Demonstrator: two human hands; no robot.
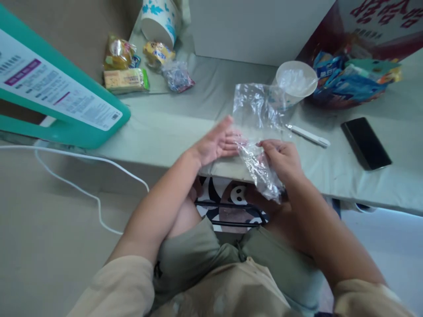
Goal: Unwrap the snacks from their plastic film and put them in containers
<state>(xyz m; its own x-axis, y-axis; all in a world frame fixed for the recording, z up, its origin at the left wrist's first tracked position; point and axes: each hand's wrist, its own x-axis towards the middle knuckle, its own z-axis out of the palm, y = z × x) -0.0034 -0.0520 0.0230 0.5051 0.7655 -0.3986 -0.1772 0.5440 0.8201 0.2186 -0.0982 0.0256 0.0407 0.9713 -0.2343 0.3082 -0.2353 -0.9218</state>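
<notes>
Beige sleeves and grey-green trousers fill the bottom of the view, and both bare forearms reach up to the edge of the pale grey-green table [172, 132]. On this edge lies a clear, crinkled plastic bag [256, 127] (its lower part hangs a little over the edge). My left hand [216, 143] is flat, with fingers stretched out, and it presses the bag's left side. My right hand [280, 158] has the fingers curled and pinches the bag's crumpled lower part. Just behind the bag stands a translucent plastic cup [296, 79]. A white pen [309, 135] lies near on the right, and a black phone [365, 143] farther right.
</notes>
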